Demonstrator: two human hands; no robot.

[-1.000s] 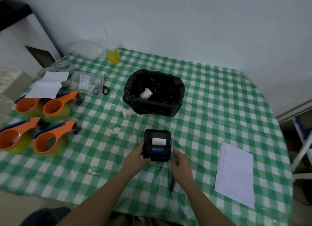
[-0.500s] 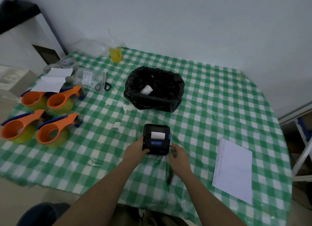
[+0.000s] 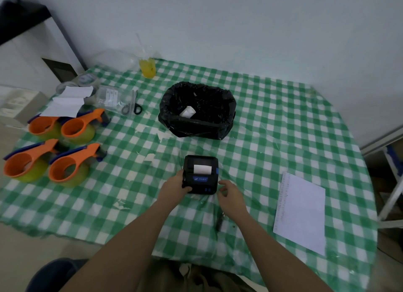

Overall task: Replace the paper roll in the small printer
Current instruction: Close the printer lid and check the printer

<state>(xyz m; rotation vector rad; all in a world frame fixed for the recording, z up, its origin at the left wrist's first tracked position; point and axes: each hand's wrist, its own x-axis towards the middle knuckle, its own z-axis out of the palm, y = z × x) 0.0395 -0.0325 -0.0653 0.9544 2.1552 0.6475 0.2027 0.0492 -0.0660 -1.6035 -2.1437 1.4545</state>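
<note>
A small black printer (image 3: 201,160) with a blue label lies on the green checked tablecloth in front of me. White paper (image 3: 202,169) shows at its slot. My left hand (image 3: 174,186) grips the printer's near left corner. My right hand (image 3: 229,192) hovers just off its right side, fingers apart, holding nothing. Behind the printer stands a bin lined with a black bag (image 3: 196,125), and a white paper roll (image 3: 187,112) lies inside it.
Several orange tape dispensers (image 3: 65,167) sit at the left. Scissors (image 3: 132,107), plastic bags and white slips lie behind them, with a yellow drink bag (image 3: 147,68) at the back. A white sheet (image 3: 301,211) lies at the right, and a dark pen (image 3: 219,222) near my right wrist.
My right hand has come off the printer's right side and opened. My left hand keeps its hold. The view has shifted slightly.
</note>
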